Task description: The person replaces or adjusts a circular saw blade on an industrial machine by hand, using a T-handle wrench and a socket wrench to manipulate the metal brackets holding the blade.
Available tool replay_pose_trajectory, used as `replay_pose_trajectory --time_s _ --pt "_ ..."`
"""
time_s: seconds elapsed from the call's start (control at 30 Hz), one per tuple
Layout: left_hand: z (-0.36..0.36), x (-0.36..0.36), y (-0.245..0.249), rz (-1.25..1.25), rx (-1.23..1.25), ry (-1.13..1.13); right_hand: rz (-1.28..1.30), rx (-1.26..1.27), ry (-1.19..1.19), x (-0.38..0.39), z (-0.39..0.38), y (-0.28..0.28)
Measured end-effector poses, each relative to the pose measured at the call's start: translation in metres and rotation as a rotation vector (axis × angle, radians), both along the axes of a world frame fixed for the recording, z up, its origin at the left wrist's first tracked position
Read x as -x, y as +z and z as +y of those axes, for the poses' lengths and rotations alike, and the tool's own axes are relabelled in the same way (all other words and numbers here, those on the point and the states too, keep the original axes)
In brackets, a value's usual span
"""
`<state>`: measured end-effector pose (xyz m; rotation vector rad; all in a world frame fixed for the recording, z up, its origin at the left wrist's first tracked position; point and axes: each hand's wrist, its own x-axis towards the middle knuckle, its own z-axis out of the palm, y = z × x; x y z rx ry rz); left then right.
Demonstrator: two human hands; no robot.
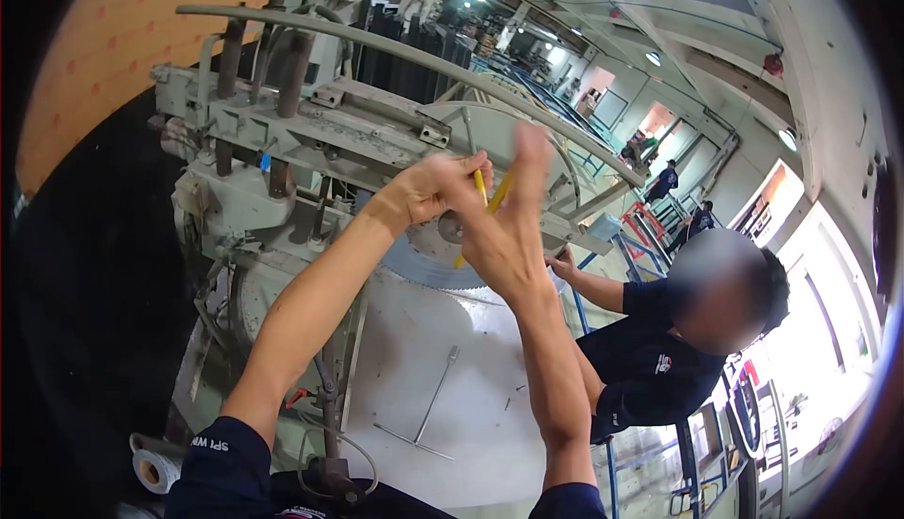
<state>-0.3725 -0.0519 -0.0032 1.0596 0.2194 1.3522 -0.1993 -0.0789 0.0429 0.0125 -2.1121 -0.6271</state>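
Right now both hands are up before the saw machine (372, 128), and the left hand (424, 191) is curled in, fingertips pinching a slim yellow strip (480, 183). Close beside it comes the right hand (511, 236), blurred, fingers stretched upward; a second yellow strip (501, 194) slants past its thumb, and whether it grips that, I can't tell. Just below the left hand sits the toothed saw blade (424, 267). Lower down, well under both hands, a T-handled tool (434, 400) lies on the pale table (395, 349). Right of the right hand, a co-worker (645, 354) leans in, one hand (562, 265) near the blade.
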Motion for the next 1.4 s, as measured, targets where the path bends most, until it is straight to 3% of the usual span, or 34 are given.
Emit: replay_pose_trajectory --time_s 0.07,0.13,0.2,0.3,0.4,0.5,0.57,0.7,0.77,0.9,0.97,1.03,1.1,1.17,1.2,1.23,1.27,1.3,1.37,1.4 --pt "-0.004 -0.004 0.006 -0.071 0.173 0.121 0.409 0.205 0.077 -0.001 -0.027 -0.006" --pt "-0.004 -0.006 0.011 -0.113 0.245 0.185 0.542 0.401 0.153 0.003 -0.034 0.001" --pt "-0.003 -0.005 0.011 -0.102 0.239 0.202 0.417 0.598 0.199 0.004 -0.034 0.005" --pt "0.003 -0.008 0.013 -0.207 0.228 0.099 -0.194 -0.05 -0.18 0.008 -0.05 -0.005" --pt "0.028 0.016 0.017 -0.356 0.17 -0.094 -0.25 -0.182 -0.33 -0.004 -0.05 -0.039" --pt "0.005 0.007 0.034 -0.253 0.219 0.124 0.031 0.235 -0.355 -0.031 -0.063 -0.058" --pt "0.014 0.005 0.023 -0.182 0.249 0.135 0.099 0.681 -0.218 -0.034 -0.065 -0.046" --pt "0.023 -0.006 0.018 -0.2 0.17 0.079 0.316 1.339 0.121 -0.034 -0.055 -0.013" --pt "0.028 -0.011 0.022 -0.249 0.106 0.037 0.521 1.538 0.43 -0.035 -0.039 0.008" --pt "0.028 0.016 0.024 -0.207 0.06 0.054 0.403 0.586 -0.256 0.01 -0.045 0.025" --pt "0.015 0.028 0.026 -0.182 0.101 0.032 0.471 0.733 -0.262 0.03 -0.056 0.03" --pt "0.013 0.041 0.028 -0.085 0.109 0.004 0.518 0.841 -0.097 0.047 -0.064 0.02" --pt "0.008 0.054 0.021 -0.01 0.074 -0.015 0.398 0.615 -0.139 0.05 -0.064 0.011" --pt "0.006 0.062 0.01 0.041 0.053 -0.063 0.117 0.049 -0.385 0.044 -0.05 -0.012" --pt "0.022 0.065 0.0 0.097 0.06 -0.109 0.01 0.052 -0.317 0.033 -0.043 -0.017" --pt "0.031 0.066 -0.005 0.145 0.06 -0.151 0.094 0.016 -0.343 0.021 -0.038 -0.02" --pt "0.032 0.052 -0.005 0.158 0.112 0.085 0.172 -0.026 -0.362 0.01 -0.035 -0.021" --pt "0.032 0.044 -0.002 0.134 0.135 0.103 0.249 -0.073 -0.376 0.003 -0.033 -0.025" --pt "0.029 0.033 0.003 0.085 0.184 0.137 0.72 0.269 -0.096 -0.004 -0.041 -0.044" --pt "0.028 0.024 0.003 0.056 0.173 0.15 0.705 0.39 -0.03 0.001 -0.04 -0.043"
